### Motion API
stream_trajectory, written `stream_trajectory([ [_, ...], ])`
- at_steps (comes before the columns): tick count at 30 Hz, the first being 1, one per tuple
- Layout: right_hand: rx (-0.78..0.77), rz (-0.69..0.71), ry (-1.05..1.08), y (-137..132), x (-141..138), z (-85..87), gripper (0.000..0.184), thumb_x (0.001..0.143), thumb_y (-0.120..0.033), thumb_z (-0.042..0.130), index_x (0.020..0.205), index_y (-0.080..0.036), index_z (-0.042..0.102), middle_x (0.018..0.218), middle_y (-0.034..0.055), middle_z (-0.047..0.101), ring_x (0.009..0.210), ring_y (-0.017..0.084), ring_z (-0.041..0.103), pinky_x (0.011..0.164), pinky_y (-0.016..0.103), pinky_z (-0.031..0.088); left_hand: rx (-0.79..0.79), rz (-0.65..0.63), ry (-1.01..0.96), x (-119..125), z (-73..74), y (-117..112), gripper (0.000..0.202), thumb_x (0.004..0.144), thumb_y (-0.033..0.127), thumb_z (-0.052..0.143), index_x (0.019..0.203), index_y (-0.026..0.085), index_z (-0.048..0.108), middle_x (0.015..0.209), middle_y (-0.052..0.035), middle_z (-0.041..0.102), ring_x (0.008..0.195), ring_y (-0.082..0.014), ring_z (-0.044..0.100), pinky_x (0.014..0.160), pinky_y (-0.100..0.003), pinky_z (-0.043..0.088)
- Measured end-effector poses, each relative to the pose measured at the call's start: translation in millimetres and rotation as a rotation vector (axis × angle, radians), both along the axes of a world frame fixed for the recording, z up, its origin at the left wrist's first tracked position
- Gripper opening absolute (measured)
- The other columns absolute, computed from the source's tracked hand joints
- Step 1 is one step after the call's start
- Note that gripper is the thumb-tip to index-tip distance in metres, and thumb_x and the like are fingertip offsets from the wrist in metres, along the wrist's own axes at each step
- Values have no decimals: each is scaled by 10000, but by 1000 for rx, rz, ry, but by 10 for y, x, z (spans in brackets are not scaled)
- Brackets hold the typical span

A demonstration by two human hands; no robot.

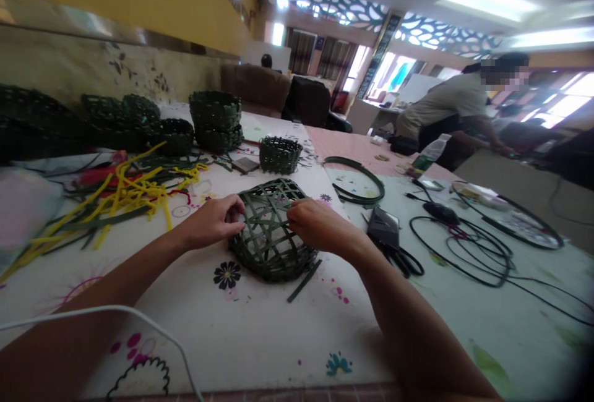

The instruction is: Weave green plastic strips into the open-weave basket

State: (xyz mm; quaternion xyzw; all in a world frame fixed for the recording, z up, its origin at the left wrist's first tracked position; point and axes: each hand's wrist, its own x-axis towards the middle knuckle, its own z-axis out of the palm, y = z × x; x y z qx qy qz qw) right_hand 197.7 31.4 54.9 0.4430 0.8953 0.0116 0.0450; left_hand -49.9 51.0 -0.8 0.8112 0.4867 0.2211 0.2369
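A dark green basket [273,235] woven from flat strips lies on the flowered tablecloth in front of me, its open lattice facing up. My left hand [218,219] is at its left edge, fingers curled and thumb against the weave. On the opposite side, my right hand [313,219] is closed at the lattice, its fingertips pressed together and partly hidden by the back of the hand. Whether it pinches one single strip I cannot make out. A short loose green strip [304,280] rests beside the basket's lower right edge.
Behind stand a small green basket [279,154] and stacked baskets [216,120]. Yellow strips [134,188] lie tangled at left. To the right are a green hoop [378,182], a phone [384,226], scissors [406,261], a coiled black cable [492,278] and a bottle [429,154]. A person [450,105] bends over farther back.
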Motion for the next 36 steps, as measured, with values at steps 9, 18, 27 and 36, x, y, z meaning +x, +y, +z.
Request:
stream_trajectory([
  [9, 88, -74, 11, -52, -53, 49, 196, 928, -154, 538, 782, -142, 667, 853, 71, 662, 679, 121, 524, 592, 298, 257, -1, -19, -27, 5, 16, -14, 227, 764, 331, 613, 926, 176, 574, 723, 5, 616, 641, -141, 558, 610, -255, 434],
  [18, 186, 40, 147, 6, -282, -240, 155, 948, -198, 547, 874, -152, 675, 933, 68, 655, 792, 158, 585, 668, 297, 321, -38, -61, -55, -22, -25, 16, 292, 858, 384, 543, 1052, 178, 613, 710, 12, 616, 641, -147, 585, 628, -255, 426],
  [27, 151, 7, 105, -6, -439, -198, 168, 853, -101, 560, 940, -124, 702, 957, 117, 699, 830, 203, 654, 656, 300, 403, 70, -54, -11, -19, -78, 66, 352, 852, 458, 556, 1044, 185, 666, 662, 21, 601, 621, -146, 551, 610, -245, 391],
  [36, 116, 73, 90, 48, -474, -217, 158, 851, -84, 558, 953, -98, 679, 985, 153, 701, 856, 224, 674, 666, 303, 467, 30, -46, -31, -29, -110, 97, 415, 834, 551, 574, 1038, 203, 669, 654, 10, 605, 609, -167, 554, 576, -255, 390],
])
